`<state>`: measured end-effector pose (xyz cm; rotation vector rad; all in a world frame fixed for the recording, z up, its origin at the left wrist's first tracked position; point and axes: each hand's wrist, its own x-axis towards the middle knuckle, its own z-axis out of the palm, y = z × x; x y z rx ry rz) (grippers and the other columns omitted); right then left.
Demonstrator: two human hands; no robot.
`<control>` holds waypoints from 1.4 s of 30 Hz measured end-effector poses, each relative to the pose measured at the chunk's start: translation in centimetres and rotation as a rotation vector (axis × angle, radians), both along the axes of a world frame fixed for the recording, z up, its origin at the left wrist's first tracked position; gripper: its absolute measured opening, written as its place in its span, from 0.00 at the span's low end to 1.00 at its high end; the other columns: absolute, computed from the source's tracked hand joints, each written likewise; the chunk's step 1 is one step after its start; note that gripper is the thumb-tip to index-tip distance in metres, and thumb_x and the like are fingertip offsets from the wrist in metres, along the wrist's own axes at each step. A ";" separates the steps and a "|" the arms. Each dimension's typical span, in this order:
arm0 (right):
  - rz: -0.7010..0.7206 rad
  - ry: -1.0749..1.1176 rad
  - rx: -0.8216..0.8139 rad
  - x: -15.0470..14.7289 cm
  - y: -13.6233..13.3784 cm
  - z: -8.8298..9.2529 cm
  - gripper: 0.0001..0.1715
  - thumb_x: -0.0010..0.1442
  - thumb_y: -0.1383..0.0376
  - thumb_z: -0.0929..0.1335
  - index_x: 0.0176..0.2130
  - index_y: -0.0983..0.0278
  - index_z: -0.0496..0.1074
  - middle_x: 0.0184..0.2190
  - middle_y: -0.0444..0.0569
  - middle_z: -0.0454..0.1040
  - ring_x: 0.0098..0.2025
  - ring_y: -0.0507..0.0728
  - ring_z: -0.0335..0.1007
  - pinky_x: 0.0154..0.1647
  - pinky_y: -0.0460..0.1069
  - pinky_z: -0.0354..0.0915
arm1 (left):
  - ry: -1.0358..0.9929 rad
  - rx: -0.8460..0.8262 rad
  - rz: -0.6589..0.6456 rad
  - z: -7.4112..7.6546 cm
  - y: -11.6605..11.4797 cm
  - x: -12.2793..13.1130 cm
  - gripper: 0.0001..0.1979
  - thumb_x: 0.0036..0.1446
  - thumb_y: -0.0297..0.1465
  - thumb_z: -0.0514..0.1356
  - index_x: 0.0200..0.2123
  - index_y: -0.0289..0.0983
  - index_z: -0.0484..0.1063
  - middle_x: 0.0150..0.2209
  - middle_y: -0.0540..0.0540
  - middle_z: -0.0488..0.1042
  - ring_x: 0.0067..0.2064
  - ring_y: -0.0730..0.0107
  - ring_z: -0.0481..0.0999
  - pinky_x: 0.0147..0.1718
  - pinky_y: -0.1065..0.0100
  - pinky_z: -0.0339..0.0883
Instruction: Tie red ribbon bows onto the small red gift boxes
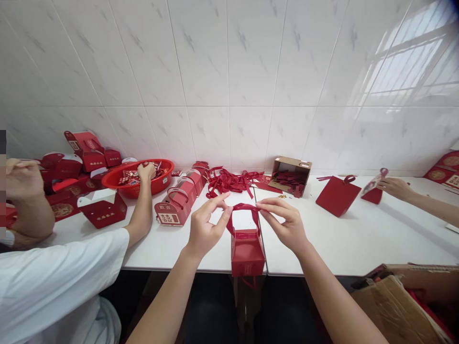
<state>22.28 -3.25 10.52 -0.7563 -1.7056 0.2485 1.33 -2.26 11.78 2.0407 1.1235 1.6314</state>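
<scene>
A small red gift box stands at the near edge of the white table, its red ribbon handle arched above it. My left hand pinches the left end of that ribbon between thumb and fingers. My right hand pinches the right end. Both hands hover just above the box top.
A person in a white shirt on my left reaches a hand into a red basin. Finished red boxes, loose ribbons and a small carton lie behind. Another person's hand works at the right. A cardboard box sits below.
</scene>
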 end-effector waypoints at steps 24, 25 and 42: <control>-0.652 0.164 -0.633 8.8 -3.0 -12.9 0.26 0.51 0.49 0.66 0.42 0.63 0.74 0.45 0.56 0.74 0.43 0.64 0.72 0.42 0.59 0.68 | 0.139 -0.376 0.243 -13.1 -0.5 -8.1 0.12 0.54 0.39 0.57 0.38 0.41 0.74 0.43 0.43 0.72 0.48 0.58 0.71 0.51 0.58 0.63; -0.619 0.150 -0.582 7.9 -2.8 -12.5 0.25 0.53 0.49 0.65 0.42 0.63 0.74 0.45 0.56 0.74 0.44 0.64 0.71 0.44 0.59 0.67 | 0.101 -0.393 0.196 -12.6 -0.5 -7.1 0.12 0.54 0.39 0.58 0.38 0.41 0.74 0.44 0.43 0.72 0.50 0.58 0.71 0.53 0.57 0.62; -0.139 -0.095 -0.616 -2.1 -2.1 -9.3 0.26 0.58 0.57 0.66 0.55 0.62 0.68 0.41 0.54 0.74 0.38 0.58 0.71 0.41 0.54 0.69 | -0.160 -0.504 -0.152 -10.7 -0.7 0.2 0.11 0.54 0.34 0.60 0.41 0.39 0.69 0.47 0.44 0.68 0.50 0.63 0.71 0.51 0.60 0.65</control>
